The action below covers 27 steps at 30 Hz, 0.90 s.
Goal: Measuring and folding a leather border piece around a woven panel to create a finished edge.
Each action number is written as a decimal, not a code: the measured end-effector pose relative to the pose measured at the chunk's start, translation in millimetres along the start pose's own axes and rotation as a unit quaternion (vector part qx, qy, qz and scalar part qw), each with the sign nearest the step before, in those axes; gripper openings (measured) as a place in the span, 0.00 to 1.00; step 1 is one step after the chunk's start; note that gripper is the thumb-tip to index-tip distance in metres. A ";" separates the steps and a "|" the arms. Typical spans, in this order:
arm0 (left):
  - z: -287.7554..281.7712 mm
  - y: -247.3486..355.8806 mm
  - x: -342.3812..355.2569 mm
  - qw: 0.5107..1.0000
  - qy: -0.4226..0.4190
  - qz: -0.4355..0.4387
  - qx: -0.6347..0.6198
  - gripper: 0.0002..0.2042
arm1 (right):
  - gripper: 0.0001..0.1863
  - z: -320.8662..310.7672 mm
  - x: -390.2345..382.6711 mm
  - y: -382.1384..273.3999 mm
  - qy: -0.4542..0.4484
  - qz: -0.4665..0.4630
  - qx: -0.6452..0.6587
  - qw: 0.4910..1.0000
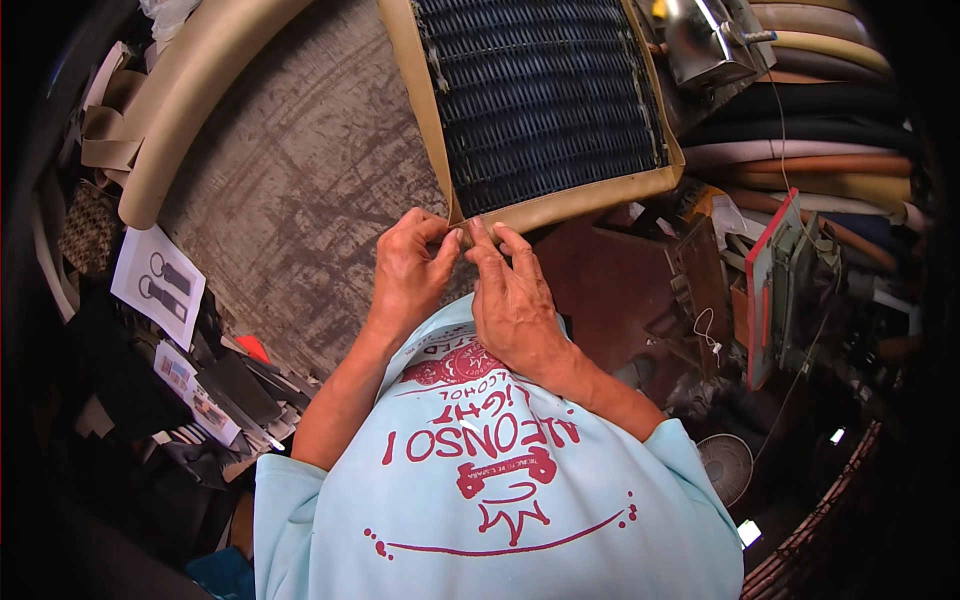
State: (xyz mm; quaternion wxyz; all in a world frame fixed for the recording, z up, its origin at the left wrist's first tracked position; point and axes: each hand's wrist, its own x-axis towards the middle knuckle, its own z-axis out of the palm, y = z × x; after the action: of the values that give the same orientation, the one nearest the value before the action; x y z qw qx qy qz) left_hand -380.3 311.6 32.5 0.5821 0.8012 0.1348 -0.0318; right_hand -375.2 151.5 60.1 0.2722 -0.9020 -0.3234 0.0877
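Note:
A dark woven panel with a tan edging strip round it lies over the worn work surface at the top centre. At the panel's near left corner, my left hand pinches the edging between thumb and fingers. My right hand is just right of it, its fingers bent and pressed on the same edging, close to the left thumb. Exactly what lies under the fingertips is too small to make out.
Rolls of material fill the upper right beside a metal container. A tan roll lies upper left. Printed sheets and scraps are at left. A red-edged board stands at right, above a fan.

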 end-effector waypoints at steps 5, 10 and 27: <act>-2.9 5.2 0.2 0.999 -0.019 -0.033 0.015 0.08 | 0.20 -19.4 7.6 9.0 -0.017 0.061 0.128 0.990; -1.4 1.8 0.5 1.000 -0.010 -0.017 0.013 0.08 | 0.20 -28.8 25.4 21.4 0.018 0.059 0.173 0.983; 1.6 0.1 -2.0 0.999 0.014 -0.026 0.025 0.08 | 0.21 -54.6 38.3 50.9 -0.133 -0.155 -0.026 0.978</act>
State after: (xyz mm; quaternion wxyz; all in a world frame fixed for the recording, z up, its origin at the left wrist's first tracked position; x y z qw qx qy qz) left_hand -382.1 309.7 32.5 0.5590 0.8121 0.1631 -0.0391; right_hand -300.0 119.3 78.5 0.2132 -0.8277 -0.4952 0.1553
